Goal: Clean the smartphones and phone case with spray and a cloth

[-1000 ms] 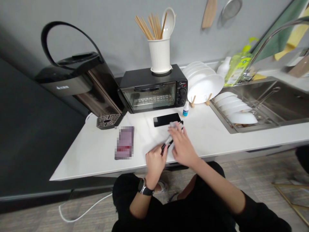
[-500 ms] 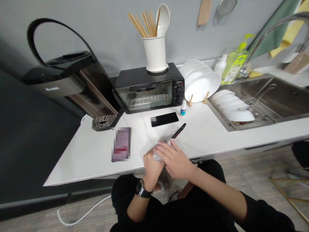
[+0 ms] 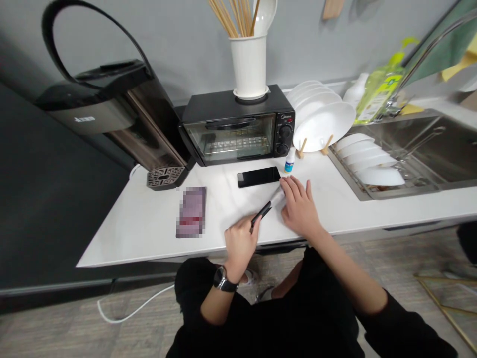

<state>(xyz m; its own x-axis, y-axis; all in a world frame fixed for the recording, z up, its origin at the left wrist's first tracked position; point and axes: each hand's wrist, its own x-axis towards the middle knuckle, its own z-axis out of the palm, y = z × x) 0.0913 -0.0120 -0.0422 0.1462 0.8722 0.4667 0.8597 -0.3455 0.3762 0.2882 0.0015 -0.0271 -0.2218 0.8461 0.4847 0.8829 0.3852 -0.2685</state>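
My left hand (image 3: pixel 241 239) is wrapped around the black grip of a slim black-handled tool (image 3: pixel 262 215), its kind unclear. The tool slants up and right, and its pale, flat, blade-like end runs to my right hand (image 3: pixel 300 209). That hand is low over the counter, thumb and fingers around the pale end, little finger apart. Its fingers hide the tip, and whether anything else is under them I cannot tell. Just beyond the hands lie a black phone (image 3: pixel 259 177) and a small white bottle with a blue label (image 3: pixel 289 161).
A blurred purple item (image 3: pixel 192 214) lies on the white counter (image 3: pixel 149 219). Behind are a toaster oven (image 3: pixel 238 129), a utensil holder (image 3: pixel 249 67) and racked plates (image 3: pixel 324 124). A black drink dispenser (image 3: pixel 122 109) stands left; a sink (image 3: pixel 428 174) with bowls is at right.
My hands, earlier together over a pale item at the counter's edge, have moved apart. The left now grips the black part, turned toward me; the right has moved up and right. The view has shifted slightly.
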